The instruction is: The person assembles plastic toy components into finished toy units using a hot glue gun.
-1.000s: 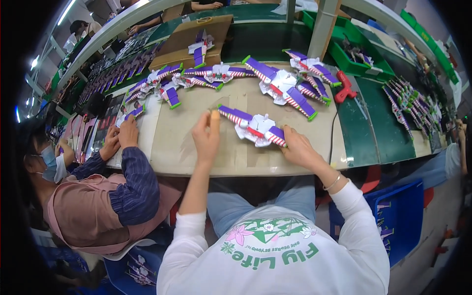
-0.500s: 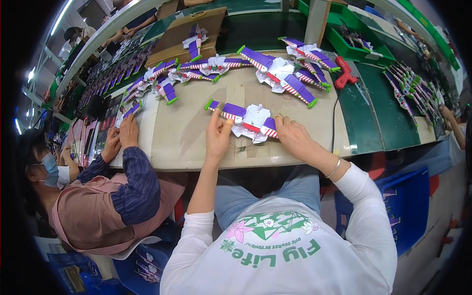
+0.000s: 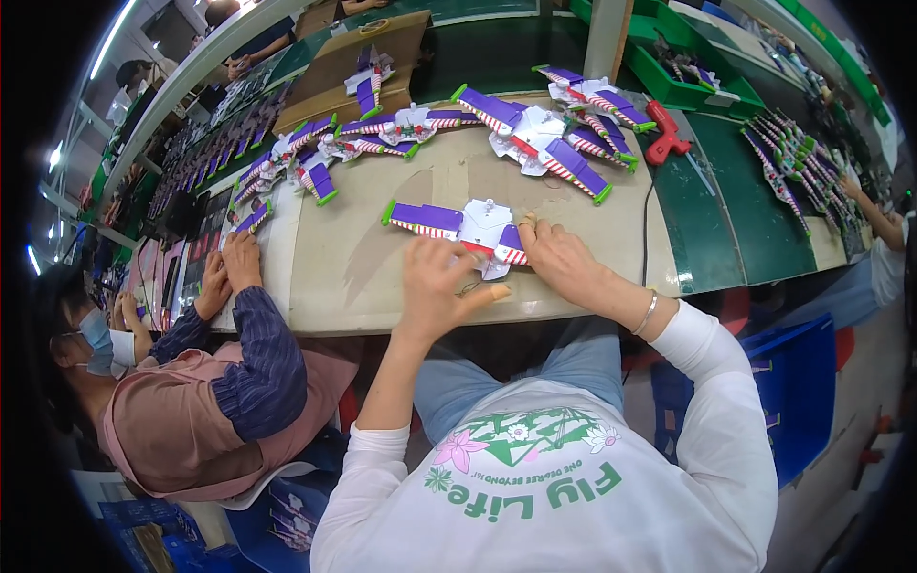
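Well beyond wingset [image 3: 482, 227]: glue gun [image 3: 667, 137] (red).

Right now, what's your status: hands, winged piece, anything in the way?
Right hand gripping purple-and-white wing assembly, right end. Left hand at its near side, thumb spread. Other wing assemblies and red glue gun beyond, none between hands.

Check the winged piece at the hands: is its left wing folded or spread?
Spread: the left wing reaches out sideways from the white body to its green tip, clear of the left hand.
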{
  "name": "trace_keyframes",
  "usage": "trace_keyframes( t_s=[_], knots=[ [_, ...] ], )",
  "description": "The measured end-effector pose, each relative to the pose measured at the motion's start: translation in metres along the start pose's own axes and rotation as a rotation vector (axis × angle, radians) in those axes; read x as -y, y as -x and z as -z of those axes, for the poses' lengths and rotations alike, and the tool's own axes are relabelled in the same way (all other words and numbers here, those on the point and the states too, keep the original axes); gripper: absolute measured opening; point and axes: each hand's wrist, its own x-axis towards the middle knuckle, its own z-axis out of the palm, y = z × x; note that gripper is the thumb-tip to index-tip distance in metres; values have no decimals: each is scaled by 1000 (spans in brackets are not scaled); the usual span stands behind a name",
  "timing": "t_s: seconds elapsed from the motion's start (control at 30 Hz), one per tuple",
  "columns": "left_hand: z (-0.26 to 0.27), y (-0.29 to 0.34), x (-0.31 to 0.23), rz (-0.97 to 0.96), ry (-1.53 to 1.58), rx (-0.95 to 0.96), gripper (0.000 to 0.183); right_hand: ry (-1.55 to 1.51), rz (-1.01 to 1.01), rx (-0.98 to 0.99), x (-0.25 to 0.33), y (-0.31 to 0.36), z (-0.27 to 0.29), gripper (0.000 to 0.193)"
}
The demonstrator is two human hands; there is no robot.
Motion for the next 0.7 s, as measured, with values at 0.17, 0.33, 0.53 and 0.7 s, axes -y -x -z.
trace_keyframes(
  t_s=[0.17,0.33,0.53,0.7],
  knots=[
    [-28,16,6,237,290,-62,20,-15,51,15,-5,-3,-3,28],
    [-30,15,6,459,497,-216,23,-64,127,151,-15,-8,7,38],
    [-13,36,-14,119,201,-6,65,-559,168,153,9,-11,57,78],
    [-25,62,-25,176,86,-99,68,-1172,-41,339,7,-17,28,70]
  ],
)
